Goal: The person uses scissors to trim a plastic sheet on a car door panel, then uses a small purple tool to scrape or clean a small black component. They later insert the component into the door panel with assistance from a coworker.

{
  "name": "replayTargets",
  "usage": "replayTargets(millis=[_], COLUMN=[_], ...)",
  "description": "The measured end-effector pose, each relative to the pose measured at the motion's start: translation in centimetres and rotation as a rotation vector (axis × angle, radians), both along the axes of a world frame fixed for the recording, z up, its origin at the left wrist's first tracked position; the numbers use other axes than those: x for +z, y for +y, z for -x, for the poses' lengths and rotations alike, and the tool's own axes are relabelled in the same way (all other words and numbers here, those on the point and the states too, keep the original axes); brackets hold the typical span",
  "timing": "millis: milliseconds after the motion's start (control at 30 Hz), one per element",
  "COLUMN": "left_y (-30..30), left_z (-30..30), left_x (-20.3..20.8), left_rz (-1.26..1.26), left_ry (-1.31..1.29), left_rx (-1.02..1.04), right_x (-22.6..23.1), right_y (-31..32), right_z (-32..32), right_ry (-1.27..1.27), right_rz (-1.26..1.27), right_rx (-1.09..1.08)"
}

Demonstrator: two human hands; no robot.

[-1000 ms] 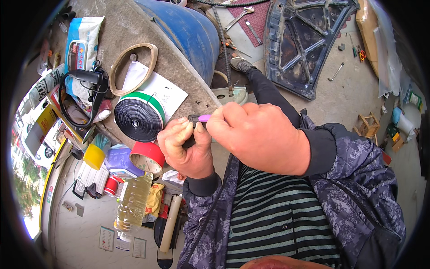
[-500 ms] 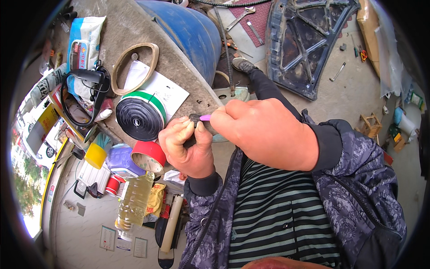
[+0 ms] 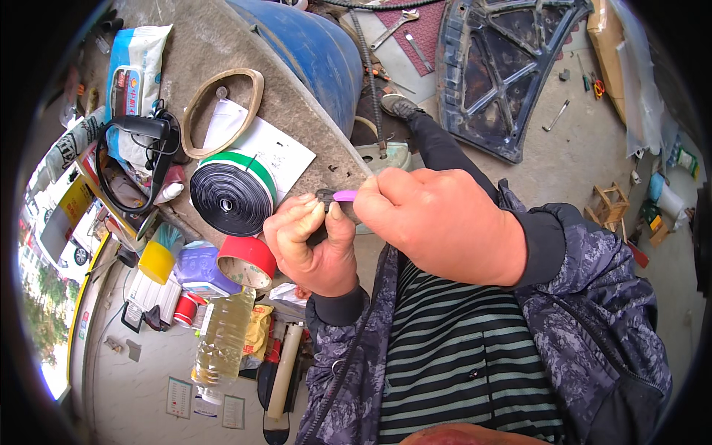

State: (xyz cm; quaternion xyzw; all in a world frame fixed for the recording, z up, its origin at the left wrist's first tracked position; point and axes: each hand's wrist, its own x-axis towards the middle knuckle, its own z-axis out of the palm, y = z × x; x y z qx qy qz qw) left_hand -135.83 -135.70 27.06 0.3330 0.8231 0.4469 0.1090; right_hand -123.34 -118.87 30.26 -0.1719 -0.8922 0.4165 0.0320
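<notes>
My left hand (image 3: 313, 243) pinches a small black piece (image 3: 325, 196) between thumb and fingers; its exact kind I cannot make out. Closed around a slim purple thing (image 3: 345, 196), my right hand (image 3: 445, 222) covers most of it, so only a short length shows. The purple end meets the black piece just above my left thumb. Both hands are close together over the corner of a rough, stone-like slab (image 3: 315, 119). To the left of my left hand lies a rolled black strip with a green and white edge (image 3: 231, 194), partly over a white sheet (image 3: 289, 159).
A tan ring-shaped band (image 3: 257, 96) and a headset-like black loop (image 3: 141, 126) lie on the slab. Below are a red tape roll (image 3: 248, 252) and a clear bottle (image 3: 222, 341). Past the slab stand a blue barrel (image 3: 319, 59) and a ribbed black panel (image 3: 512, 81).
Both hands stay pressed together at the black piece. My right hand has shifted very slightly to the right, with a little more of the purple thing showing.
</notes>
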Motion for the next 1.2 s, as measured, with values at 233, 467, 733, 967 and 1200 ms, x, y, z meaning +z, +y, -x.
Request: replayTargets(millis=[233,467,733,967,1200], left_y=[-0.1,-0.1,-0.1,-0.2,-0.2], left_z=[0.0,0.0,0.1,0.1,0.2], left_x=[0.0,0.0,0.0,0.0,-0.1], left_rz=[-0.012,-0.010,0.002,-0.012,-0.012], left_ry=[-0.015,-0.019,-0.013,-0.039,-0.001], left_rx=[0.007,-0.004,-0.002,0.008,-0.020], right_x=[0.1,0.3,-0.1,-0.2,-0.2], right_y=[0.1,-0.1,0.4,0.8,-0.4], right_z=[-0.2,0.2,-0.1,-0.4,-0.1], right_ry=[-0.037,-0.064,-0.032,-0.042,-0.047], right_rz=[0.018,-0.063,0.059,0.092,-0.068], right_rx=[0.026,0.017,0.033,0.055,0.019])
